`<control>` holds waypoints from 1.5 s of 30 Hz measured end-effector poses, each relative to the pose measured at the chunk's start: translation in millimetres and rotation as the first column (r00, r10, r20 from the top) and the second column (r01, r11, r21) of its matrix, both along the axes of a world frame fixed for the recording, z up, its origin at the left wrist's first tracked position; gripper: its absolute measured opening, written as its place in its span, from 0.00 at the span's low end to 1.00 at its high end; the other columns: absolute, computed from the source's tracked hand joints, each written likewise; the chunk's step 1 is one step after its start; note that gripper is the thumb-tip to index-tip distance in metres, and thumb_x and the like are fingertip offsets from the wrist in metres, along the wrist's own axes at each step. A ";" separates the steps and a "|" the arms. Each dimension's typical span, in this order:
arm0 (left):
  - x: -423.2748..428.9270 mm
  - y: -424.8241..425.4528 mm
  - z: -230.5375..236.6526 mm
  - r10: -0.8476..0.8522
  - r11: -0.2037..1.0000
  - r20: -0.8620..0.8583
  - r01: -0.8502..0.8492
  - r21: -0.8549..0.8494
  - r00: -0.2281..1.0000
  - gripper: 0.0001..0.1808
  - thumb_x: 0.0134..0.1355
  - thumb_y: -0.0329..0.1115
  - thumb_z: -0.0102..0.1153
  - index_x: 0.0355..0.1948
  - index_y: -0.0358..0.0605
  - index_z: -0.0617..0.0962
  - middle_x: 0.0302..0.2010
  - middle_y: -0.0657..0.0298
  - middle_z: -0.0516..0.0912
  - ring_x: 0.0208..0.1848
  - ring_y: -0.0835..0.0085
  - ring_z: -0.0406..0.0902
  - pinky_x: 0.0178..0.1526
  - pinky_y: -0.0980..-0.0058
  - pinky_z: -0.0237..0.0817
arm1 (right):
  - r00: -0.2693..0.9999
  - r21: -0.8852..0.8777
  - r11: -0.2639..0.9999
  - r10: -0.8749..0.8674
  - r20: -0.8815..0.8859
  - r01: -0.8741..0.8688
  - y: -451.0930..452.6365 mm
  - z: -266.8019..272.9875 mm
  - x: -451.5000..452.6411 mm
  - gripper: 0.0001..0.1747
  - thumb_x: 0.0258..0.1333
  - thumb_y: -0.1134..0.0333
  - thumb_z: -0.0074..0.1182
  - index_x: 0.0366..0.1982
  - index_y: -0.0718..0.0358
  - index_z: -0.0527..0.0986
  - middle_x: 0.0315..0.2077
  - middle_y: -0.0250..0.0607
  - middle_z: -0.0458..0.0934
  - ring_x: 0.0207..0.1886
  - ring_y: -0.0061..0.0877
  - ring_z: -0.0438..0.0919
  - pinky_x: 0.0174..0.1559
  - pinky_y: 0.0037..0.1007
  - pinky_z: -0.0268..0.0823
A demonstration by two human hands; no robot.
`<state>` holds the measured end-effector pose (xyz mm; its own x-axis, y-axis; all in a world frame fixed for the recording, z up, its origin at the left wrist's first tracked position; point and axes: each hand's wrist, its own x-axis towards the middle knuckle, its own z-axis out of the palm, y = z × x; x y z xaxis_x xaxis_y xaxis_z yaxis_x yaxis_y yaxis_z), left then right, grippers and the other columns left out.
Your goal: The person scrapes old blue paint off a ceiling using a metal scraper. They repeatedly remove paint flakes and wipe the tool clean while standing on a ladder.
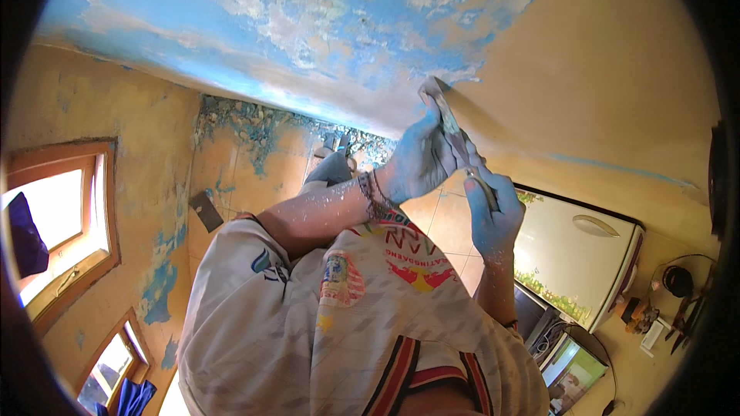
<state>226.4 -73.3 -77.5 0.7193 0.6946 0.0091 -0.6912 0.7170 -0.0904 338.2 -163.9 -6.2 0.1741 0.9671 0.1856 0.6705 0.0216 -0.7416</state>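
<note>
A scraper with a long metal blade [452, 121] meets the wall at the border between flaking blue paint [358, 29] and smoother tan paint [584, 81]. Around its curved handle, my right hand [498, 214] is closed, thumb along the handle. Farther up the tool, my left hand [419, 153] holds the blade between thumb and fingers, close to its wide end. Both hands are coated in pale blue dust. The exact contact of the blade's edge with the wall is partly hidden by my left hand.
Paint flakes [254, 127] lie on the tiled floor along the wall. A flat dark plate [206, 212] rests on the tiles. A light refrigerator [572, 254] stands at right, near a lit screen [572, 375]. Wood-framed windows [110, 208] are at left.
</note>
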 end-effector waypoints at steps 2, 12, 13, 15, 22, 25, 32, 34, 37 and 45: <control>-1.5 5.4 5.5 0.044 0.999 -0.005 -0.044 -0.018 0.999 0.27 0.65 0.57 0.36 0.31 0.43 0.75 0.29 0.57 0.79 0.37 0.58 0.76 0.49 0.57 0.63 | 1.000 0.070 0.998 0.005 -0.029 -0.003 13.1 1.2 -5.3 0.11 0.54 0.68 0.56 0.37 0.68 0.74 0.30 0.48 0.81 0.34 0.24 0.81 0.34 0.24 0.71; -7.4 10.5 2.2 -0.025 0.994 0.113 0.037 -0.104 0.993 0.20 0.66 0.49 0.41 0.33 0.43 0.75 0.32 0.56 0.80 0.40 0.56 0.77 0.50 0.59 0.64 | 0.991 -0.094 0.988 -0.114 0.068 0.120 8.0 29.2 -24.3 0.10 0.52 0.71 0.57 0.35 0.69 0.75 0.28 0.46 0.81 0.26 0.17 0.78 0.30 0.20 0.69; -9.4 10.0 -1.1 -0.023 0.998 0.111 0.030 -0.064 0.994 0.20 0.65 0.50 0.41 0.33 0.43 0.75 0.31 0.56 0.80 0.40 0.56 0.76 0.50 0.59 0.64 | 0.989 -0.118 0.984 -0.128 0.068 0.136 10.7 30.9 -27.7 0.10 0.52 0.72 0.57 0.35 0.69 0.75 0.28 0.46 0.81 0.27 0.16 0.78 0.30 0.20 0.68; -10.1 6.4 -5.8 -0.025 1.000 0.110 0.024 0.016 0.994 0.21 0.65 0.50 0.42 0.33 0.44 0.76 0.31 0.56 0.80 0.40 0.56 0.76 0.51 0.58 0.63 | 0.987 -0.110 0.984 -0.132 0.087 0.141 8.6 25.4 -27.4 0.10 0.52 0.72 0.58 0.36 0.70 0.75 0.28 0.45 0.81 0.27 0.15 0.77 0.29 0.19 0.68; -25.2 16.8 -11.7 0.010 1.000 0.133 -0.011 0.008 0.991 0.22 0.67 0.49 0.37 0.32 0.42 0.75 0.31 0.53 0.80 0.38 0.61 0.77 0.52 0.59 0.65 | 0.987 -0.055 0.994 -0.083 0.138 0.091 25.9 20.0 -42.9 0.11 0.53 0.68 0.57 0.39 0.64 0.76 0.28 0.45 0.81 0.23 0.18 0.76 0.27 0.22 0.69; -19.4 8.2 -15.6 -0.084 0.993 0.156 0.097 -0.073 0.984 0.20 0.65 0.48 0.41 0.35 0.43 0.77 0.31 0.57 0.80 0.39 0.61 0.76 0.52 0.61 0.63 | 0.974 -0.177 0.968 -0.145 0.176 0.176 9.6 31.1 -46.5 0.10 0.52 0.69 0.58 0.38 0.65 0.76 0.27 0.45 0.81 0.25 0.17 0.78 0.29 0.23 0.70; -21.8 5.8 -0.2 -0.122 0.987 0.134 0.134 -0.085 0.983 0.23 0.67 0.50 0.37 0.34 0.40 0.75 0.32 0.53 0.79 0.41 0.58 0.76 0.54 0.57 0.62 | 0.967 -0.101 0.973 -0.186 0.172 0.205 0.1 30.3 -52.9 0.09 0.51 0.72 0.59 0.35 0.69 0.75 0.27 0.46 0.81 0.27 0.15 0.78 0.30 0.20 0.70; -22.4 8.2 7.0 -0.126 0.989 0.112 0.133 -0.065 0.986 0.23 0.67 0.49 0.37 0.33 0.41 0.75 0.31 0.53 0.79 0.41 0.58 0.76 0.55 0.57 0.61 | 0.965 -0.102 0.972 -0.192 0.178 0.212 -2.4 40.3 -46.5 0.09 0.51 0.71 0.59 0.34 0.68 0.75 0.27 0.46 0.81 0.28 0.16 0.79 0.30 0.21 0.69; -18.6 9.5 16.8 -0.079 0.996 0.090 0.083 -0.034 0.993 0.22 0.66 0.48 0.37 0.32 0.41 0.75 0.30 0.54 0.79 0.41 0.59 0.76 0.55 0.57 0.60 | 0.968 -0.035 0.978 -0.198 0.155 0.206 11.1 38.0 -50.7 0.10 0.51 0.68 0.60 0.34 0.66 0.75 0.28 0.46 0.81 0.27 0.22 0.80 0.30 0.23 0.70; -25.0 11.1 9.5 -0.045 0.993 0.129 0.058 -0.101 0.991 0.20 0.66 0.46 0.39 0.30 0.42 0.75 0.29 0.55 0.79 0.37 0.60 0.75 0.54 0.60 0.61 | 0.975 0.032 0.987 -0.162 0.154 0.159 7.9 41.5 -47.2 0.10 0.50 0.67 0.60 0.33 0.64 0.75 0.26 0.46 0.80 0.28 0.31 0.81 0.32 0.25 0.70</control>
